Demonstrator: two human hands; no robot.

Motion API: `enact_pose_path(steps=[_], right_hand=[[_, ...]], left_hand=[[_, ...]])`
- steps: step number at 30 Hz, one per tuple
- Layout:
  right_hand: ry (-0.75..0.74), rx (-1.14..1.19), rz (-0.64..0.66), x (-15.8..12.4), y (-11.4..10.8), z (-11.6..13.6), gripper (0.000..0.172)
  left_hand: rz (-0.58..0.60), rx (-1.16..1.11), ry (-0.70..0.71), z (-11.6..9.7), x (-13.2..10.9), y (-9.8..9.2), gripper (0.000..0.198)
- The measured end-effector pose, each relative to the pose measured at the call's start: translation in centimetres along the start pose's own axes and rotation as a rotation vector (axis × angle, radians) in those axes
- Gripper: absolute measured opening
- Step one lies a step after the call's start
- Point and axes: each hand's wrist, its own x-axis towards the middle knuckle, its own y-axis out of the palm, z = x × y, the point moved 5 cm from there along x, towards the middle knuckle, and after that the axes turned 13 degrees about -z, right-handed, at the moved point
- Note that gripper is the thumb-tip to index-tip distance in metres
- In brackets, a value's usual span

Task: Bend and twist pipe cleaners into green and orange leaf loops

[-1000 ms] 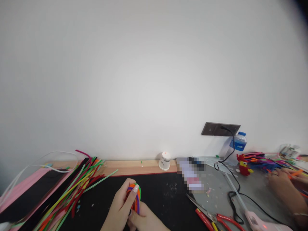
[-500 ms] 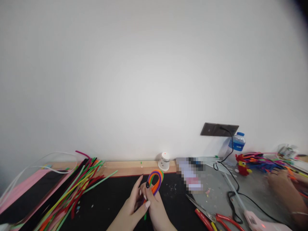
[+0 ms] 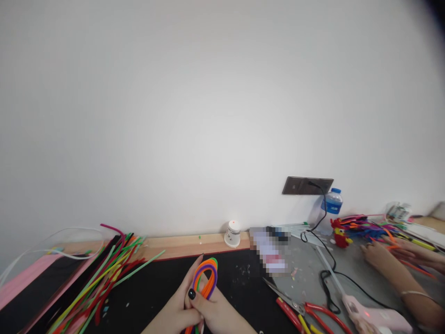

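A looped bundle of orange, purple and green pipe cleaners (image 3: 209,288) stands upright above the black mat (image 3: 153,287), its bend at the top. My right hand (image 3: 219,306) is closed on it, the dark-nailed thumb pressed across the strands below the loop. From the other side my left hand (image 3: 170,307) wraps the lower part, its fingers against those of my right hand. Orange, purple and green strand ends show beneath the hands at the lower frame edge. My palms hide the middle of the bundle.
Left lies a pile of colourful pipe cleaners (image 3: 100,278). A white cup (image 3: 232,233) stands by the wall. On the right are red-handled pliers (image 3: 323,315), a pink glue gun (image 3: 377,315), a black cord (image 3: 333,264), a bottle (image 3: 332,204) and another person's hands (image 3: 382,260).
The view has swung slightly right. My hands and the looped bundle sit lower and further left, and my left fingers have closed in around the lower strands.
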Motion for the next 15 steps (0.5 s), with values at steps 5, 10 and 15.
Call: enact_pose_path(steps=[5, 10, 15], right_hand=[[0.047, 0.015, -0.075, -0.1, -0.4, 0.2, 0.032], [0.017, -0.249, -0.014, -1.1, -1.3, 3.1, 0.036], [-0.056, -0.984, -0.17, -4.5, -8.4, 8.4, 0.032]], left_hand=[[-0.084, -0.102, -0.143, 0.2, -0.2, -0.2, 0.091], [-0.142, 0.057, -0.106, 0.0, 0.6, -1.5, 0.085], [-0.197, 0.005, -0.291, 1.0, 1.2, -2.3, 0.08]])
